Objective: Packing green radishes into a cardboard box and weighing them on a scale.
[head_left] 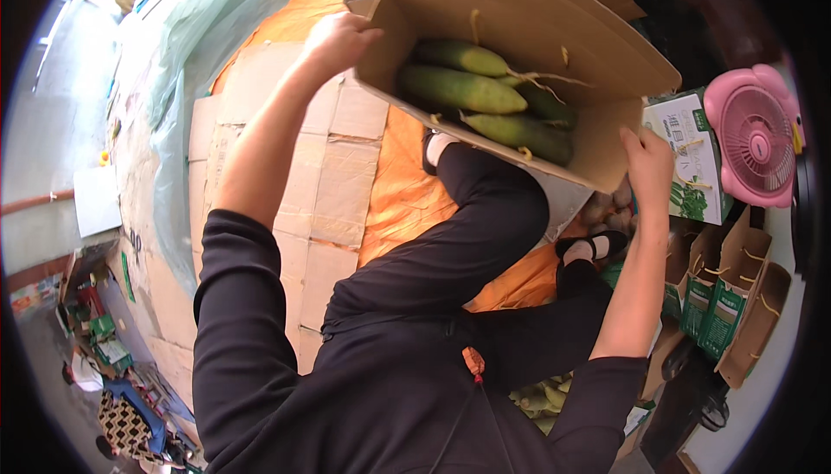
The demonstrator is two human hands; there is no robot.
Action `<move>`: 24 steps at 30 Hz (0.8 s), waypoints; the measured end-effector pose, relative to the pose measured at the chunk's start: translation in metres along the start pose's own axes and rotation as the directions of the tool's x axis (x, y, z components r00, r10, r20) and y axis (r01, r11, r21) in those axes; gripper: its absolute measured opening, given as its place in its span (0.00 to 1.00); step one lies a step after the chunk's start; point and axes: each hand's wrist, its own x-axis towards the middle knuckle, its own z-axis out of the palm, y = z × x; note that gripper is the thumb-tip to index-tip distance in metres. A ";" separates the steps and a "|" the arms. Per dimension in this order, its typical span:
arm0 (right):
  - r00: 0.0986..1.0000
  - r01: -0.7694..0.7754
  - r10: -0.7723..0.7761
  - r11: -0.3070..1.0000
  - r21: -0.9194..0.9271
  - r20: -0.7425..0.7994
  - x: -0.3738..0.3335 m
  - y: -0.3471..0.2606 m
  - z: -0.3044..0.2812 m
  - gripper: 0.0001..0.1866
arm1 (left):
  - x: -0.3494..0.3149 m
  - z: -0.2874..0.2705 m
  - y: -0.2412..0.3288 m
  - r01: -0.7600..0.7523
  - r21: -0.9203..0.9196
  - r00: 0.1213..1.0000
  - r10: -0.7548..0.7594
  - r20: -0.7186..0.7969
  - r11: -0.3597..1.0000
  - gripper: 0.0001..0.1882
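An open cardboard box (519, 15) is held up and tilted in front of me. Inside lie several long green radishes (463, 89) with thin pale root tails. At the box's left end, my left hand (344, 41) is closed on the upper edge of the cardboard. My right hand (647, 162) grips the opposite end near its lower right corner, fingers partly hidden by the wall. Short yellow cord loops (474, 25) show through the box's sides.
A pink fan (751, 135) stands at the right beside a white and green printed carton (688, 158). Several open green cartons (714, 301) sit below it. Flattened cardboard (294, 180) and orange sheeting (407, 180) cover the floor. More radishes (544, 398) lie by my right leg.
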 end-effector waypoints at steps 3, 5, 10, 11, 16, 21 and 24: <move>0.991 0.132 -0.130 0.982 -0.136 0.024 0.005 -0.038 0.038 0.19 | -0.045 -0.038 -0.038 0.059 -0.011 0.998 -0.059 -0.031 0.998 0.18; 0.986 0.138 -0.122 0.979 -0.147 0.116 0.001 -0.079 0.069 0.18 | -0.089 -0.055 -0.080 0.156 0.188 0.963 -0.107 -0.249 0.970 0.20; 0.928 0.294 -0.260 0.951 -0.095 0.266 -0.034 -0.158 0.158 0.17 | -0.183 -0.080 -0.184 0.362 0.247 0.919 -0.300 -0.256 0.899 0.19; 0.910 0.316 -0.280 0.946 -0.073 0.307 -0.047 -0.174 0.175 0.16 | -0.209 -0.087 -0.212 0.372 0.254 0.909 -0.295 -0.296 0.893 0.19; 0.764 0.417 -0.346 0.909 -0.009 0.545 -0.131 -0.218 0.263 0.13 | -0.326 -0.108 -0.298 0.463 0.374 0.882 -0.373 -0.289 0.804 0.17; 0.431 0.402 -0.328 0.904 0.146 0.840 -0.227 -0.247 0.302 0.11 | -0.447 -0.114 -0.372 0.561 0.536 0.824 -0.492 -0.282 0.631 0.18; 0.277 0.444 -0.332 0.877 0.187 0.902 -0.239 -0.256 0.297 0.12 | -0.462 -0.084 -0.388 0.609 0.525 0.748 -0.651 -0.132 0.594 0.16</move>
